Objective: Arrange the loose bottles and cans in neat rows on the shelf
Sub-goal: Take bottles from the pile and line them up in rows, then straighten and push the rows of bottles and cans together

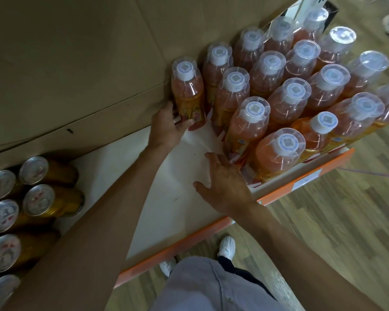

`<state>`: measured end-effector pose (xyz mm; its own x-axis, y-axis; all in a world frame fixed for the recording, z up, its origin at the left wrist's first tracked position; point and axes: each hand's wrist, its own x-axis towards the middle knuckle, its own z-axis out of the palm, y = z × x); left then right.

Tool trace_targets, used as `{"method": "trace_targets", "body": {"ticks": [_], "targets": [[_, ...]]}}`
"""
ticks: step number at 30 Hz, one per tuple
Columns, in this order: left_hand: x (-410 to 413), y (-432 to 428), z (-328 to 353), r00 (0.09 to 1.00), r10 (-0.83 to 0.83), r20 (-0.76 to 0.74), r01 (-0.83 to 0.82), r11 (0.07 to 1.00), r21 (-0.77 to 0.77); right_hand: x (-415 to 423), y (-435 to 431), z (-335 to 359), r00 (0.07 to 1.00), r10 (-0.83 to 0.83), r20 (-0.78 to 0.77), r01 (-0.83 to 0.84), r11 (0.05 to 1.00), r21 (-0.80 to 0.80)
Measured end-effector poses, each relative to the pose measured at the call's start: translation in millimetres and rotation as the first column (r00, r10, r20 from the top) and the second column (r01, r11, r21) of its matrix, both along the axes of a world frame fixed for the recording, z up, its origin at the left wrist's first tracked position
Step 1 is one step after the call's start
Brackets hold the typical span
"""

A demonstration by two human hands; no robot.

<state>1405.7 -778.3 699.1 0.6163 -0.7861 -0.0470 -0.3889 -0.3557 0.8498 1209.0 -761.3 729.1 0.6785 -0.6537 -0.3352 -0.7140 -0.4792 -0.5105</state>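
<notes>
A white shelf (177, 198) with an orange front lip (189, 241) runs from lower left to right of the frame. A plain cardboard wall (76, 63) stands behind it, with wood flooring (323, 221) below.

The orange bottles (288, 102) already stand upright in close rows across the right half of the shelf. The gold cans (38, 198) are bunched at the lower left, well apart from them.

My left hand (166, 126) is curled round the foot of the end bottle (186, 93), which stands against the cardboard at the left tip of the back row. My right hand (225, 187) is spread flat, palm down over bare shelf, fingertips near the base of the front corner bottle (276, 153). I cannot tell whether they touch it.

I judge the step to be squaring up the left edge of the block. To do it well, I'd:

- keep the grip low on the end bottle, since these are tall and would likely tip if pushed at the neck;
- slide it rather than lift it, until it sits snug beside its neighbour;
- use the open right hand as a straightedge along the front bottles;
- avoid nudging the front row toward the lip.
</notes>
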Motion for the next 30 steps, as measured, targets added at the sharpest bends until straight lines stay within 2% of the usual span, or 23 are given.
{"method": "trace_targets", "body": {"ticks": [3, 6, 10, 12, 18, 26, 30], "targets": [[5.5, -2.3, 11.1, 0.998, -0.042, 0.035, 0.039, 0.995, 0.091, -8.2, 8.4, 4.9, 1.000, -0.006, 0.004, 0.006, 1.000, 0.008], [-12.7, 8.1, 26.8, 0.999, -0.016, 0.039, 0.009, 0.982, 0.188, -18.8, 12.9, 14.7, 0.999, -0.013, 0.041, 0.012, 1.000, 0.019], [-55.9, 65.4, 37.8, 0.972, -0.097, 0.216, 0.054, 0.978, 0.200, -41.3, 19.3, 29.5, 0.996, -0.013, 0.092, 0.010, 0.999, 0.033], [-81.9, 107.9, 39.0, 0.968, -0.112, 0.226, 0.061, 0.974, 0.220, -52.5, 24.8, 32.0, 0.994, -0.004, 0.112, 0.000, 1.000, 0.031], [-153.3, 229.7, 39.5, 0.993, 0.060, 0.099, -0.084, 0.962, 0.259, -72.8, 55.9, 18.4, 0.982, 0.079, 0.173, -0.097, 0.990, 0.099], [-188.4, 306.6, 40.0, 0.976, 0.136, 0.172, -0.190, 0.915, 0.355, -74.9, 116.6, 4.5, 0.924, 0.356, 0.140, -0.371, 0.924, 0.091], [-195.5, 335.8, 45.3, 0.961, 0.222, 0.164, -0.263, 0.918, 0.295, -70.1, 147.8, 9.9, 0.896, 0.432, 0.098, -0.440, 0.894, 0.083]]}}
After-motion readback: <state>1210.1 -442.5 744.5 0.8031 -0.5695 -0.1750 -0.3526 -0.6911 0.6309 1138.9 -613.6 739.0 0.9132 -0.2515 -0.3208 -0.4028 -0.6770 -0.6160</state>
